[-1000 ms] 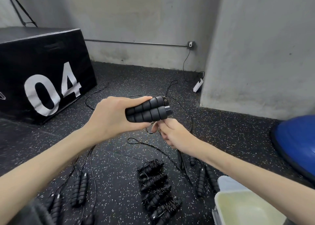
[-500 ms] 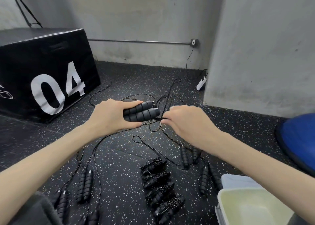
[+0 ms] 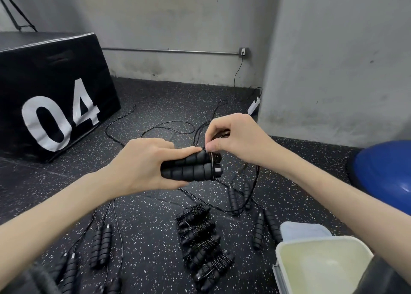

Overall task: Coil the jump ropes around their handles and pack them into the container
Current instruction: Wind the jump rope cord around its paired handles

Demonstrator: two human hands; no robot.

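My left hand (image 3: 142,164) grips a pair of black ribbed jump rope handles (image 3: 191,169) held side by side, pointing right. My right hand (image 3: 233,138) pinches the thin black rope (image 3: 255,178) just above the handles' right ends. The rope hangs down in loops to the floor. Several coiled jump ropes (image 3: 204,242) lie in a row on the floor below. Uncoiled handle pairs lie at the lower left (image 3: 101,244) and to the right (image 3: 265,227). A pale open container (image 3: 287,247) stands at the lower right.
A black box marked "04" (image 3: 55,93) stands at the left. A blue dome-shaped ball (image 3: 384,171) sits at the right beside a grey wall column (image 3: 333,60). A container lid (image 3: 304,229) lies behind the container. Loose ropes (image 3: 133,126) trail across the speckled floor.
My right hand rose from under the handles, swung beside their ends, and now sits above them, carrying the rope round. The handles stayed in my left hand.
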